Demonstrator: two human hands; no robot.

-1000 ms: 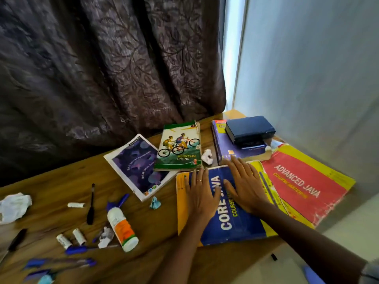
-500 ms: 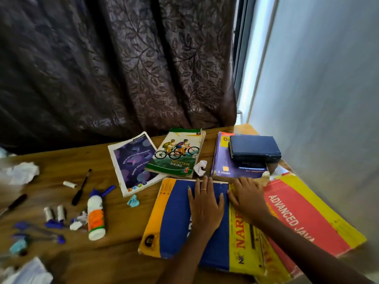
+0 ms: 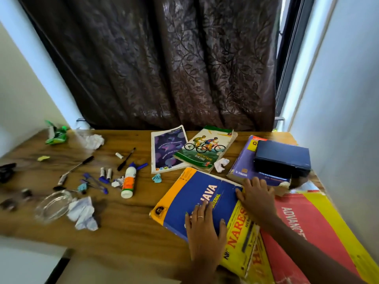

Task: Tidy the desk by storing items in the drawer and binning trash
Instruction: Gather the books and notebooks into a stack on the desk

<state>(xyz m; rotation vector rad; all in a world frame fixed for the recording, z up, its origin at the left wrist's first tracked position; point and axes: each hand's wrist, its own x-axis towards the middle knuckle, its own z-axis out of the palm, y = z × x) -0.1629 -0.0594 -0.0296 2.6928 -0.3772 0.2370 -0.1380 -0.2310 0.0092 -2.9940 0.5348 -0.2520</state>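
Pressing flat on the big blue book (image 3: pixel 205 198), the left hand (image 3: pixel 205 228) and right hand (image 3: pixel 257 198) keep fingers straight, each grip open and holding nothing. It lies at the surface (image 3: pixel 131 222) front edge, likely ready to slide off toward the drawer. Crumpled papers (image 3: pixel 83 212) wait nearby for the bin.

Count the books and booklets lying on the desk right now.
5, perhaps more hidden: purple booklet; Mountain Biking book overlapping it; blue Java book under both hands; purple book beneath the dark box; red Advanced Java book at right.
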